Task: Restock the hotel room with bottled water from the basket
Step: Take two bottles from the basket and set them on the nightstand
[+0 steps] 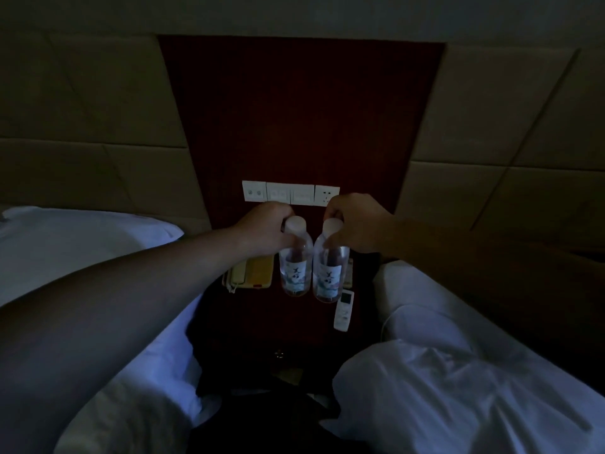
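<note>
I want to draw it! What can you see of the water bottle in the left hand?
The left bottle is clear plastic with a pale cap and a white label bearing dark characters. It is upright, held at the neck by the left hand. The right bottle is close beside it; whether its base rests on the nightstand is unclear.

Telephone (250,273), remote (343,310) on nightstand (294,326); switches (290,194) above.
</note>
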{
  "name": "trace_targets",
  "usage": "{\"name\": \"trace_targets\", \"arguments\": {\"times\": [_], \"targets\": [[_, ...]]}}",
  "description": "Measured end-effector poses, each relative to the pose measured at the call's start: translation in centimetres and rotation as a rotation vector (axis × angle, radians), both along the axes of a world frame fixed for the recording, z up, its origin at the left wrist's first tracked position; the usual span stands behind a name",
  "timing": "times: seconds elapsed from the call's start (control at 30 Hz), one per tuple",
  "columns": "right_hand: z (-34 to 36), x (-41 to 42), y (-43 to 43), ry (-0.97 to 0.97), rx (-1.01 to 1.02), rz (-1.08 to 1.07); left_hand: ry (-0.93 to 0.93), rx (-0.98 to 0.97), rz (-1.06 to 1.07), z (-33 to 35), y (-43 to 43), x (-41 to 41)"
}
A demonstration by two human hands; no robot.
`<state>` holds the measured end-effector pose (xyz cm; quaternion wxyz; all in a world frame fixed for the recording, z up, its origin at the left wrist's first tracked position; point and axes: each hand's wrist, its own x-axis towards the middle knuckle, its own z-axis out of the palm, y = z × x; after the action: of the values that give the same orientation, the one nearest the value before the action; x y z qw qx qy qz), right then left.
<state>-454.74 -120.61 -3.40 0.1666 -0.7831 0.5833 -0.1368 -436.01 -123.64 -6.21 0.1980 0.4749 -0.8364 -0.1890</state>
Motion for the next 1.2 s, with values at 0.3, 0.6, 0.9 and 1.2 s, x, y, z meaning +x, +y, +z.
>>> {"name": "trace_targets", "arguments": {"times": [0.3, 0.6, 0.9, 1.2], "targets": [[-2.5, -1.8, -6.6, 0.064, 0.045, -0.028, -0.197, -0.033, 0.022, -1.8, -6.4, -2.2], [-5.5, -0.1, -14.5, 0.117, 0.08, -0.084, -0.277, 0.006, -0.038, -4.7, -14.7, -1.0], [-9.7, 2.8, -23.5, 0.08, 0.165, -0.217, -0.249, 0.049, -0.111, -8.9, -25.2, 1.6], [-15.7, 3.4, -29.6, -0.03, 0.225, -0.324, -0.149, 0.195, -0.11, -15.4, -32.2, 2.4]]}}
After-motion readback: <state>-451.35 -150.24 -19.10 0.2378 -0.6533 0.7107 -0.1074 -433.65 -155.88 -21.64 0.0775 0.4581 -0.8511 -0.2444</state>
